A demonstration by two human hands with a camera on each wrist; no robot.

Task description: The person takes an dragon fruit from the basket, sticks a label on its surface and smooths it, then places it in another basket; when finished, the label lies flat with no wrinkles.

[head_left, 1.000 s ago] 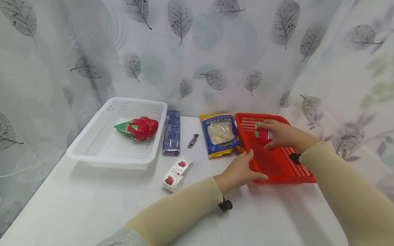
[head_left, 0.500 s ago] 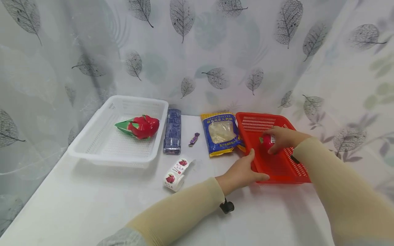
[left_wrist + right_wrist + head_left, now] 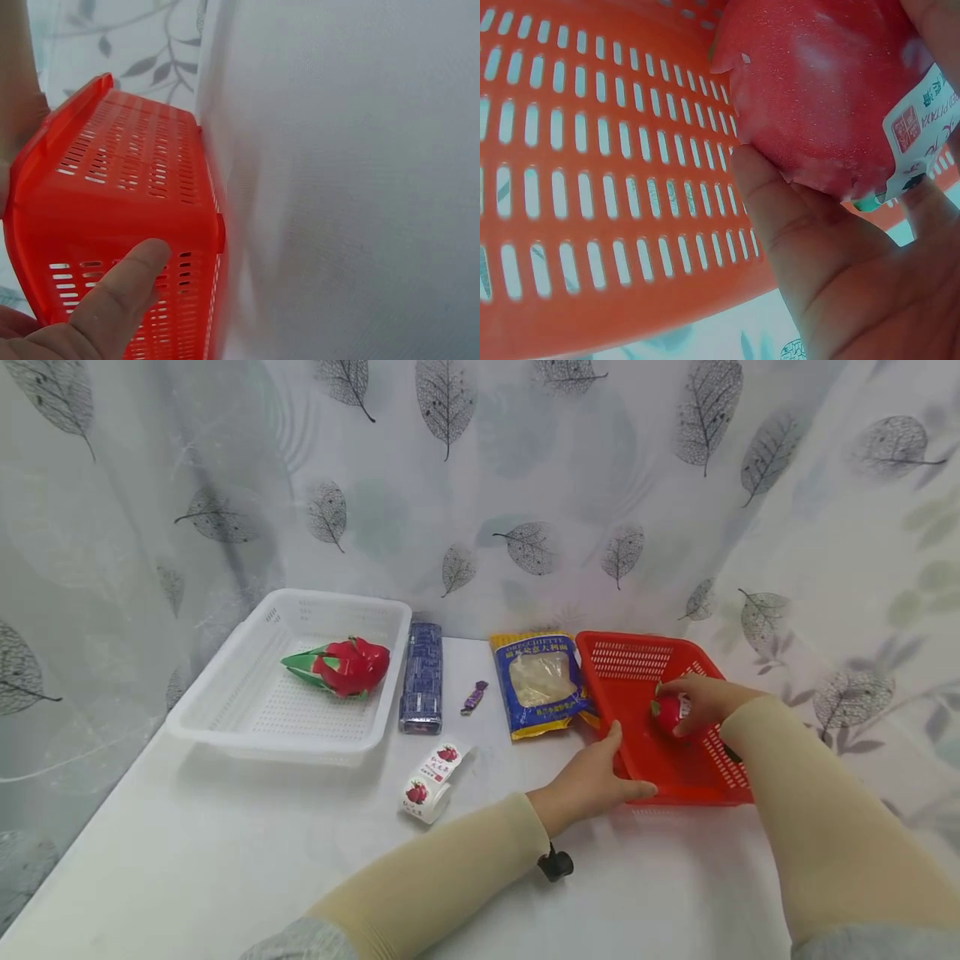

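Observation:
A red dragon fruit [image 3: 670,710] with green tips and a white label is held in my right hand [image 3: 705,702], low inside the red basket [image 3: 645,768]. In the right wrist view, fingers [image 3: 772,210] curl under the dragon fruit [image 3: 817,90], close to the slotted basket wall [image 3: 592,180]. My left hand [image 3: 588,781] grips the near left corner of the basket, its thumb along the near rim. Seen from the left wrist, one finger [image 3: 120,289] lies against the outer wall of the basket [image 3: 112,217].
A white basket [image 3: 262,743] at the left holds another dragon fruit [image 3: 348,667]. Between the baskets are a dark blue pack [image 3: 422,681], a purple wrapped candy [image 3: 474,697], a blue-yellow pasta bag [image 3: 540,681] and a roll of stickers [image 3: 427,789]. A leaf-patterned curtain [image 3: 480,485] hangs behind.
My right hand has lowered the dragon fruit deeper into the red basket, toward its right wall. My left hand stays at the basket's corner.

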